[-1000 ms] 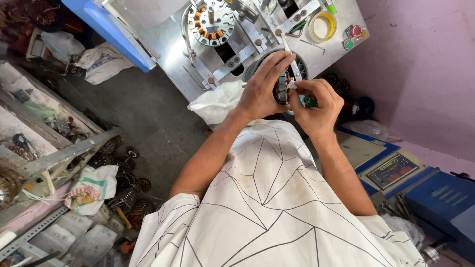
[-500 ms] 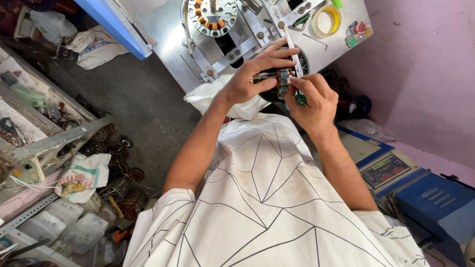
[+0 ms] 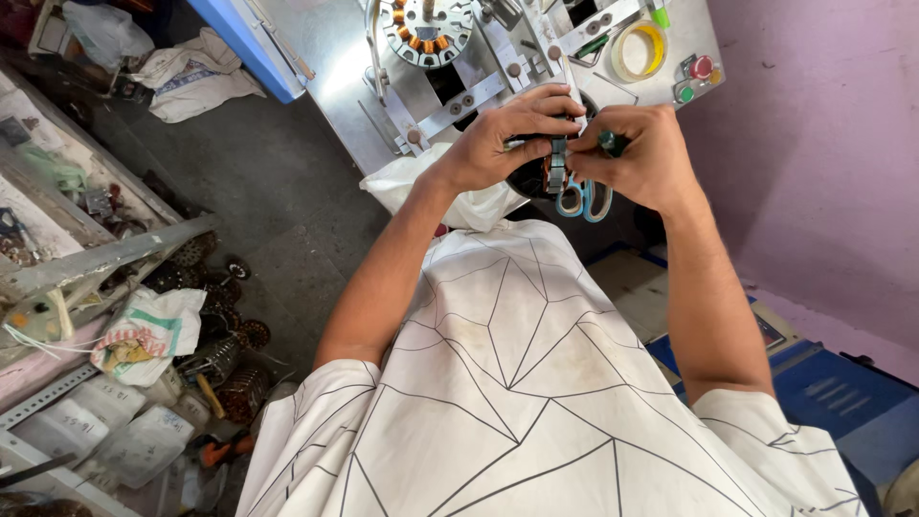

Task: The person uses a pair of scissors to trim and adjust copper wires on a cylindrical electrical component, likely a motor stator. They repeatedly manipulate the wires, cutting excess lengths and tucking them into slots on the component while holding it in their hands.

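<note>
There is only one view, from a camera worn on the person's head. It looks almost straight down, past the white shirt (image 3: pixel 536 383) that fills the bottom of the picture. The left hand (image 3: pixel 503 144) and the right hand (image 3: pixel 641 158) are close to the camera, near the top middle. The metal machine table (image 3: pixel 335 57) sits at the top edge, farther off. The grey floor (image 3: pixel 239 191) lies far below on the left, and the pink wall (image 3: pixel 823 144) stands on the right.
</note>
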